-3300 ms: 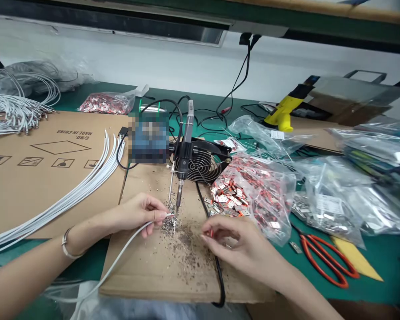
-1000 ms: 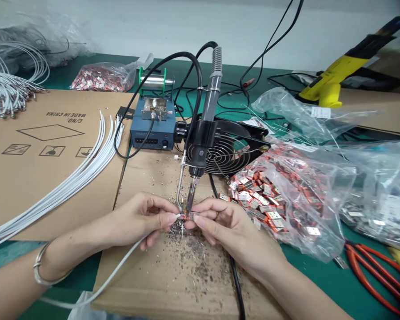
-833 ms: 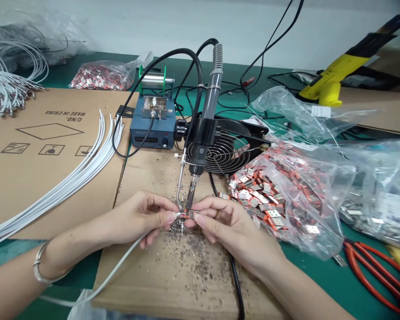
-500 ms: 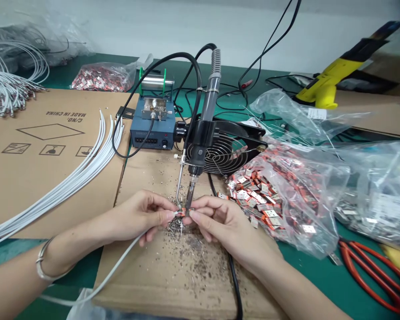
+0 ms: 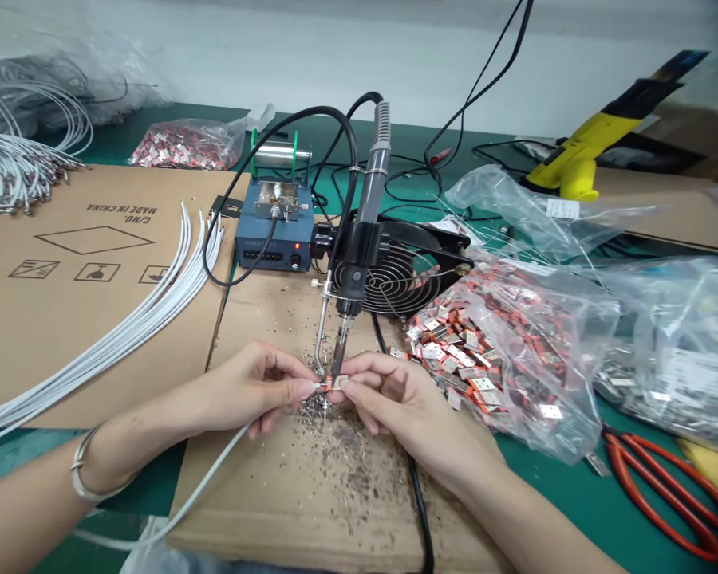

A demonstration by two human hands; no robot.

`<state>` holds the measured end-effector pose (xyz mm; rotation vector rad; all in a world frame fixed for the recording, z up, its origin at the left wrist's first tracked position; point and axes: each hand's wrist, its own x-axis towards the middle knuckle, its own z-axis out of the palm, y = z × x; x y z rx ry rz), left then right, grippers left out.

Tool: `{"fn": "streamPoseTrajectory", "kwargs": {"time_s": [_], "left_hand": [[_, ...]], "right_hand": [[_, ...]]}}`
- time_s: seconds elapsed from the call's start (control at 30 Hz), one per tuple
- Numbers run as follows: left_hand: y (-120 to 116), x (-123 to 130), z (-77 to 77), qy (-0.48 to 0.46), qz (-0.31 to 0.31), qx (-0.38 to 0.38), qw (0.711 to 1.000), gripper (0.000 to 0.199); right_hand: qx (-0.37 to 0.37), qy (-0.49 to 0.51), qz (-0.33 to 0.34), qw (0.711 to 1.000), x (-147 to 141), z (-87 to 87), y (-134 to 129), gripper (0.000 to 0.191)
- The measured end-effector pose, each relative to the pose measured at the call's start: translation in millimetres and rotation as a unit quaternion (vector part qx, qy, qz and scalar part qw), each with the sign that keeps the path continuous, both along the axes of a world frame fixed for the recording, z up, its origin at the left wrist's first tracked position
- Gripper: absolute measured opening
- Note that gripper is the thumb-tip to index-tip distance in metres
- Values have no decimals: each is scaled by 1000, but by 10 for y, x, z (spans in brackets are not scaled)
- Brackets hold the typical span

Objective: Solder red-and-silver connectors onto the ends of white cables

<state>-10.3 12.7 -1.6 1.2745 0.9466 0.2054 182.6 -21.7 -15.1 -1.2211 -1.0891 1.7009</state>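
Note:
My left hand [image 5: 269,388] pinches the end of a white cable [image 5: 207,486], which trails down to the lower left. Between finger and thumb, my right hand [image 5: 383,392] grips a small metal and orange USB connector [image 5: 337,383]. The cable end meets the connector's orange side. Directly above them, the tip of a clamped soldering iron [image 5: 355,275] points down at the joint, and a thin solder feed tube [image 5: 321,335] ends beside it. Whether the iron tip touches the joint is too small to tell.
A blue solder feeder [image 5: 274,231] and a black fan [image 5: 416,275] stand behind. White cables [image 5: 149,327] lie on cardboard at left. Bagged connectors [image 5: 484,351], red-handled scissors [image 5: 664,486] and a yellow tool [image 5: 586,151] are at right. Solder scraps litter the cardboard.
The connector now shows more of its flat metal face under the iron tip. A red light on the blue feeder has come on. The view has shifted slightly; both hands keep their grips.

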Motion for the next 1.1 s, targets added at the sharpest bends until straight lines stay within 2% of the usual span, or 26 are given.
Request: {"fn": "streamPoseTrajectory", "kwargs": {"time_s": [0.27, 0.8, 1.1], "left_hand": [[-20, -1, 46, -18, -10, -17, 1000, 24], [-17, -2, 22, -33, -2, -43, 999, 22], [-1, 3, -24, -2, -1, -15, 1000, 25]], "right_hand": [[6, 4, 19, 1000, 50, -3, -22, 28], [20, 37, 34, 999, 69, -39, -2, 21], [-5, -6, 5, 1000, 6, -19, 7, 32]]}}
